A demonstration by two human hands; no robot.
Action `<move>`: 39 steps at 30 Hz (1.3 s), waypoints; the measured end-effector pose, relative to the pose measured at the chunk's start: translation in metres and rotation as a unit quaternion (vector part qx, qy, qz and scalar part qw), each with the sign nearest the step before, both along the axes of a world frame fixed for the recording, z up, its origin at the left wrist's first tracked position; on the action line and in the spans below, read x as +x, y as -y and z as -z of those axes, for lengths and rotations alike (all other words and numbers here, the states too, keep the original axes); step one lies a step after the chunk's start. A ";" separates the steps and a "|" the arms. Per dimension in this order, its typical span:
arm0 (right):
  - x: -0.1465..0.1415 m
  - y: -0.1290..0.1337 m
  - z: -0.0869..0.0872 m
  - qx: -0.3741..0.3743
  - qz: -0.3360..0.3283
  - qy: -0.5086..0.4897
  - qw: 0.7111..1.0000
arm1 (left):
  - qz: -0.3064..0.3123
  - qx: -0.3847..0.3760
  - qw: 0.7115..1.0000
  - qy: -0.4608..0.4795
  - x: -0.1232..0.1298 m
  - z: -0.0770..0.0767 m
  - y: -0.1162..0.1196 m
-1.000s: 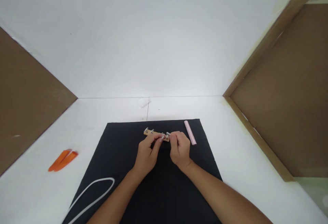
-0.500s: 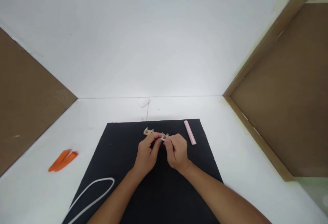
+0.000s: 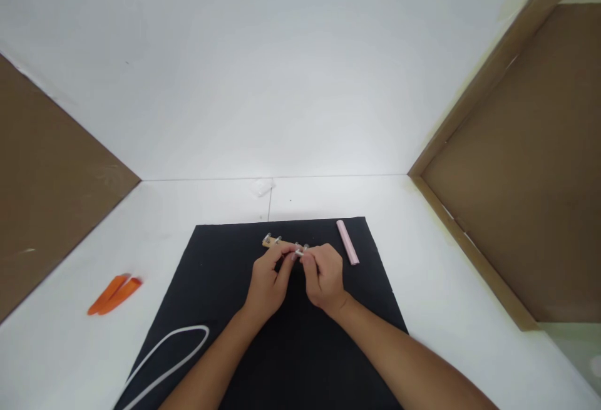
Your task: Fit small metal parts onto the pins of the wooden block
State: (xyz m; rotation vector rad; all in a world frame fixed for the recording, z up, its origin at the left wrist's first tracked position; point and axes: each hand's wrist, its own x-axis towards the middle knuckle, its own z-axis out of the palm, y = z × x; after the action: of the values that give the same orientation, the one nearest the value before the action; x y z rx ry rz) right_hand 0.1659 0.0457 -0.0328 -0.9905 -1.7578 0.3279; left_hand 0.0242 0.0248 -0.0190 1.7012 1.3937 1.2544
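1. White cord (image 3: 188, 328) lies in a long loop at the near left, its bend on the mat (image 3: 225, 266) and its strands meeting the mat's left edge by the bottom of the view. The left forearm runs just beside it, so room there is narrow.
2. Between the two forearms, the black mat shows as a widening gap toward the near side. The right forearm passes over the mat's right edge.
3. The left hand (image 3: 267, 275) has thumb and forefinger brought narrowly together over the strip; whether they grip it or the pin's end, I cannot tell.
4. The right hand (image 3: 326, 275) is curled, thumb against fingers, holding a pale pin (image 3: 300, 253) that points toward the left fingertips.
5. The strip (image 3: 271, 244), tan with small shiny posts, lies under and beyond the hands, near the mat's far edge; its left end shows, the rest is partly covered.
6. Orange pieces (image 3: 113, 295), two side by side, lie on the white table (image 3: 422, 260), well left of the mat.
7. The pink bar (image 3: 347, 243) slants near the mat's far right corner, a small gap from the right hand.
8. Beyond the mat, a band of table reaches the white wall (image 3: 272, 72); a clear scrap (image 3: 263, 187) sits near its foot.
9. Brown panels (image 3: 521, 172) bound both sides, well apart from the hands.
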 end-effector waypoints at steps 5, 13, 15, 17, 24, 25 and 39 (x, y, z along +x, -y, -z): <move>0.001 -0.001 0.001 -0.006 0.010 -0.005 1.000 | 0.000 0.006 1.000 0.002 0.000 0.001 0.000; 0.001 -0.001 0.006 -0.029 0.009 -0.029 0.999 | -0.001 0.002 1.000 0.003 0.000 0.001 0.000; 0.001 -0.005 0.008 -0.080 0.032 -0.080 0.993 | -0.003 0.002 1.000 0.001 0.001 0.001 0.000; 0.001 -0.010 0.011 -0.128 0.044 -0.145 0.980 | -0.007 0.002 1.000 -0.003 0.001 0.001 0.000; -0.001 -0.019 0.015 -0.180 0.037 -0.258 0.948 | -0.015 0.012 1.000 -0.010 0.001 -0.001 0.002; -0.001 -0.018 0.015 -0.181 0.036 -0.260 0.948 | -0.013 0.012 1.000 -0.010 0.001 -0.001 0.002; -0.002 -0.019 0.016 -0.170 0.057 -0.242 0.953 | -0.010 0.072 0.997 -0.019 0.000 -0.004 0.009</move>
State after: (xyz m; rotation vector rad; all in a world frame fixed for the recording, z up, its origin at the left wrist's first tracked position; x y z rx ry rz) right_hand 0.1635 0.0644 -0.0491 -1.1332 -1.2139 0.7524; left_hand 0.0243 0.0157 -0.0155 1.8188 1.3733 1.3687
